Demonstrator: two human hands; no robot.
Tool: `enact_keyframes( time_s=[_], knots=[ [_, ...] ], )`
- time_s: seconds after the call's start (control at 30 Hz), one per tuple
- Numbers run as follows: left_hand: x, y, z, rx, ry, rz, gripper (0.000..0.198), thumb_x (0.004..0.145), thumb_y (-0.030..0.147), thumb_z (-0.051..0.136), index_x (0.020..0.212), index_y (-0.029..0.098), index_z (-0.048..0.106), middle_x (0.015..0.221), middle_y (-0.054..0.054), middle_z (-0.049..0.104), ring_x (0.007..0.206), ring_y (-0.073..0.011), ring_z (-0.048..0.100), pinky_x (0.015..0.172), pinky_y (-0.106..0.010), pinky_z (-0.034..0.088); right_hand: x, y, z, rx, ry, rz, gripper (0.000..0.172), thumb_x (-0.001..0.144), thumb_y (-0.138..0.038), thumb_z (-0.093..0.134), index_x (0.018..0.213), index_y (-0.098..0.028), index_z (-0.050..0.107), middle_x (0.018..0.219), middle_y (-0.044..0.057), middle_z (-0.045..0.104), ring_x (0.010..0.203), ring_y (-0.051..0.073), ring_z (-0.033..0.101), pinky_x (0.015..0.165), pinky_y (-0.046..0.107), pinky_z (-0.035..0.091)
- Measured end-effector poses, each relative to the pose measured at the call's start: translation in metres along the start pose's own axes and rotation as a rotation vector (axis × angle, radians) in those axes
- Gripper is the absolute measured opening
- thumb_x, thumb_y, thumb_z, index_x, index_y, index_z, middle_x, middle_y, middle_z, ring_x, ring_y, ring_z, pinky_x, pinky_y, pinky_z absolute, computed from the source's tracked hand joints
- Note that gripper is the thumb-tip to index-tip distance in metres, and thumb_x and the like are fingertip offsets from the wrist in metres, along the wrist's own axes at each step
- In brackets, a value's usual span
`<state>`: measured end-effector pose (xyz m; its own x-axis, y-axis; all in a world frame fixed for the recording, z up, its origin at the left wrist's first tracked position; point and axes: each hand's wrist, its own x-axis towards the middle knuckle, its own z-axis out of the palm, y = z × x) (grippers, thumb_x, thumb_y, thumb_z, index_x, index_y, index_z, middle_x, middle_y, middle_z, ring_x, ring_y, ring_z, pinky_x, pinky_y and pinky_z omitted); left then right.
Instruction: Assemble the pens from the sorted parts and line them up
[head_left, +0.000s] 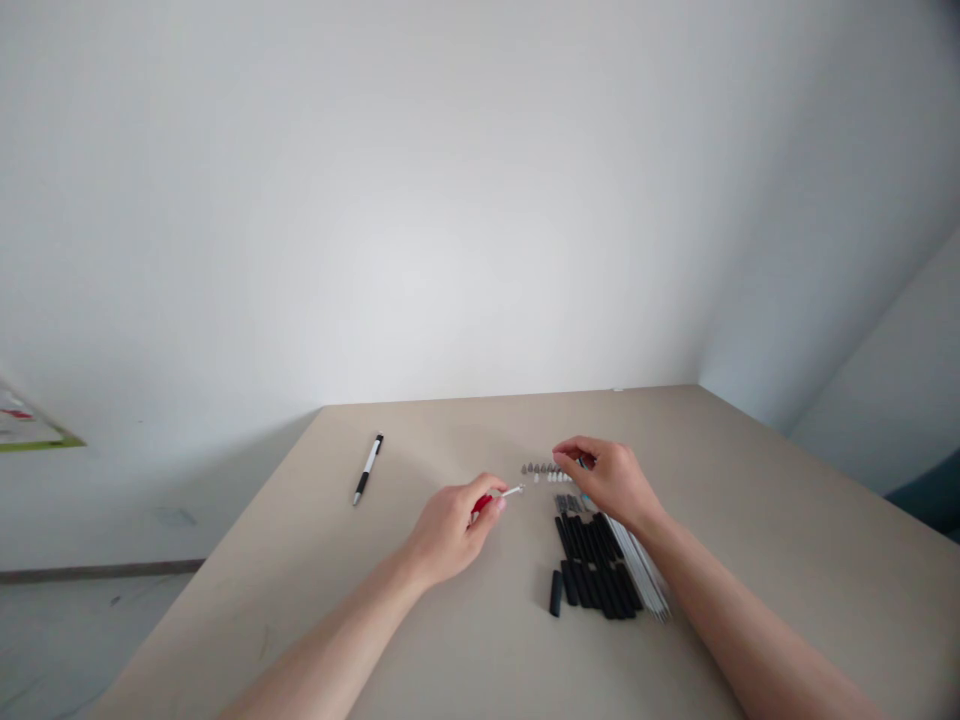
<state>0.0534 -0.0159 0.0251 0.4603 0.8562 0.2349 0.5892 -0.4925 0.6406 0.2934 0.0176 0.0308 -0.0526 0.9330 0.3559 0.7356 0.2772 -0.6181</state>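
My left hand is closed around a red piece with a thin white rod sticking out toward the right; it looks like a pen part, most of it hidden by the fingers. My right hand is pinched over a row of small grey cone-shaped tips; whatever its fingertips hold, if anything, I cannot make out. Small white pieces lie just below the tips. Closer to me are several small springs, black tubes, shorter black sleeves and thin white rods, partly under my right wrist.
A white-and-black pen lies on the beige table to the left. One black sleeve sits slightly apart from its row. The table's far edge meets a white wall, and another wall rises on the right.
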Motion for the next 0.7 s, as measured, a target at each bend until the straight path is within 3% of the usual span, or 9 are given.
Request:
enact_keyframes(
  time_s=[0.33, 0.7],
  knots=[
    [0.002, 0.003, -0.002, 0.008, 0.004, -0.003, 0.026, 0.095, 0.033, 0.035, 0.08, 0.02, 0.052, 0.058, 0.005, 0.043, 0.053, -0.0105, 0.041, 0.053, -0.019, 0.03, -0.004, -0.004, 0.014, -0.06, -0.163, -0.236, 0.018, 0.079, -0.021, 0.055, 0.086, -0.021, 0.072, 0.085, 0.004, 0.071, 0.081, 0.019, 0.064, 0.077, 0.028, 0.047],
    [0.002, 0.0, 0.0, 0.023, 0.01, -0.012, 0.026, 0.093, 0.031, 0.036, 0.078, 0.02, 0.054, 0.058, 0.005, 0.044, 0.052, -0.0103, 0.04, 0.052, -0.02, 0.029, 0.0, 0.004, 0.002, -0.126, -0.106, -0.165, 0.017, 0.079, -0.022, 0.055, 0.083, -0.023, 0.072, 0.081, 0.002, 0.07, 0.077, 0.018, 0.064, 0.073, 0.028, 0.047]
  ],
)
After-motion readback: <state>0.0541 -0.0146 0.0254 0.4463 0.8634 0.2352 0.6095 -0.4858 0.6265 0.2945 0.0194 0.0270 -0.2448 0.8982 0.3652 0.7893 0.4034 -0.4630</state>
